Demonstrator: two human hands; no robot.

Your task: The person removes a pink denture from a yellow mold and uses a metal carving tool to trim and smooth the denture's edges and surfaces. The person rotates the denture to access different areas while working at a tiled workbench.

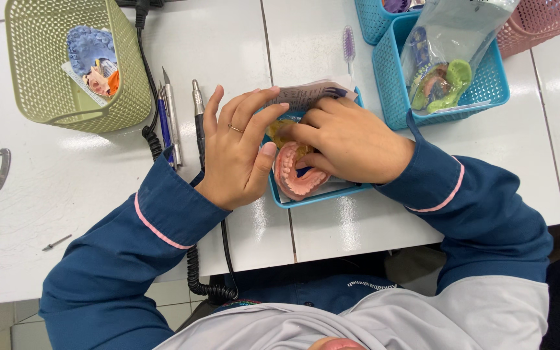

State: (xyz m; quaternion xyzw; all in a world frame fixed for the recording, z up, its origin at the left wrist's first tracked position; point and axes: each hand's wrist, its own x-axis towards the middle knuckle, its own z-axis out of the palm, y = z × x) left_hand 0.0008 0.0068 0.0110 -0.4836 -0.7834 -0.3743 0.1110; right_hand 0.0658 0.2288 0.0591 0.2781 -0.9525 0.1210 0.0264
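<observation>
Here, left hand [238, 152] open-fingered against pink denture [296, 172], right hand [348, 139] curled, fingertips in blue tray [319, 196]; grasp unclear.

— The table [66, 175] looked like glossy white laminate, and the green basket [40, 78] was matt perforated plastic.
— And the denture [296, 178] in the blue tray [322, 194] was smooth, shiny pink plastic under folded paper [306, 94].

Our left hand [238, 152] lies palm down with fingers spread and stretched toward the right, a ring on one finger. Our right hand [351, 139] reaches in from the right, fingers curled and knuckles up, fingertips meeting the left's. Both forearms, in blue sleeves, angle inward from the near side.
</observation>
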